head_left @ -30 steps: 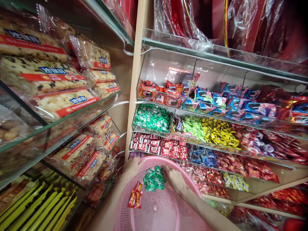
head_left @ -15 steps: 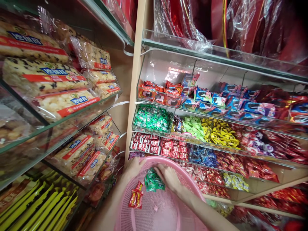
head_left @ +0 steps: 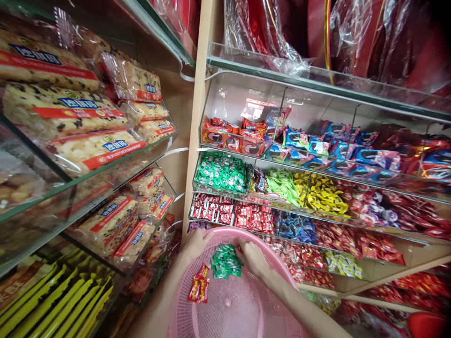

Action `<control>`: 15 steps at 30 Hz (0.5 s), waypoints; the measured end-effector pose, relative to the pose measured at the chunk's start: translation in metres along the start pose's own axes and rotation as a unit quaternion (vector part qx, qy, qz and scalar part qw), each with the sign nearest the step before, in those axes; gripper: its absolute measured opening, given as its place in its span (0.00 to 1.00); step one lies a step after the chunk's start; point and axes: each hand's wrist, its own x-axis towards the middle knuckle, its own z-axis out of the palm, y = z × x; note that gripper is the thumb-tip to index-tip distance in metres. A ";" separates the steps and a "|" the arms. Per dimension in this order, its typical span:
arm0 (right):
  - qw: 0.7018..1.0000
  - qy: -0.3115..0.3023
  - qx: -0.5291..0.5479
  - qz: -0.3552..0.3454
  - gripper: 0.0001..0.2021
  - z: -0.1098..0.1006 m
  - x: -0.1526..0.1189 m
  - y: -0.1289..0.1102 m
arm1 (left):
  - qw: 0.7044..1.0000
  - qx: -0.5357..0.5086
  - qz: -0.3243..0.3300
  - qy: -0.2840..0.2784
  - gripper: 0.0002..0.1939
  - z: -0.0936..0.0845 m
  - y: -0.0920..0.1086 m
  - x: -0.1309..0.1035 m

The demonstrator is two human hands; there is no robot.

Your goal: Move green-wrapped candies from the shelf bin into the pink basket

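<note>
The left hand (head_left: 196, 243) grasps the pink basket (head_left: 229, 324) by its rim, presumably steadying it; the right hand (head_left: 252, 257) curls at the green packets (head_left: 225, 263) inside — whether its grip holds any, I cannot tell.

We've got a basket (head_left: 225, 324) in full bubblegum pink, patterned all over with tiny holes. Inside it, our little packets (head_left: 226, 264) are shiny green, and the sachets (head_left: 199, 286) nearer the basket's left edge are red with yellow. We're also looking at cream snack bars (head_left: 66, 119) with dark speckles, red bands and blue labels, plus bright yellow candies (head_left: 322, 197) and lime-green sweets (head_left: 283, 185).
</note>
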 end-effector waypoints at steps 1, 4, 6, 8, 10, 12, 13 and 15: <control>1.000 0.000 0.010 -0.003 0.05 0.000 0.001 0.000 | 1.000 0.001 -0.002 0.000 0.24 0.000 0.000 0.000; 1.000 -0.005 0.017 -0.008 0.05 0.000 0.002 0.001 | 1.000 -0.004 -0.007 0.000 0.24 -0.001 -0.001 0.001; 1.000 -0.006 -0.008 -0.008 0.05 -0.002 0.002 0.001 | 1.000 -0.010 -0.011 -0.002 0.24 -0.001 -0.001 0.001; 0.999 -0.004 -0.052 -0.002 0.06 -0.005 0.000 -0.001 | 1.000 -0.016 -0.011 -0.005 0.24 -0.002 -0.001 0.001; 0.996 -0.008 -0.094 0.000 0.07 -0.008 -0.004 -0.003 | 1.000 -0.017 -0.012 -0.008 0.24 -0.003 -0.001 0.001; 0.993 -0.020 -0.118 -0.015 0.07 -0.010 -0.009 -0.006 | 1.000 -0.017 -0.012 -0.008 0.24 -0.004 -0.001 0.001; 0.992 -0.024 -0.122 -0.025 0.08 -0.011 -0.011 -0.007 | 1.000 -0.016 -0.012 -0.008 0.24 -0.004 -0.001 0.001; 0.992 -0.027 -0.120 -0.042 0.08 -0.013 -0.015 -0.010 | 1.000 -0.016 -0.011 -0.008 0.24 -0.003 -0.002 0.001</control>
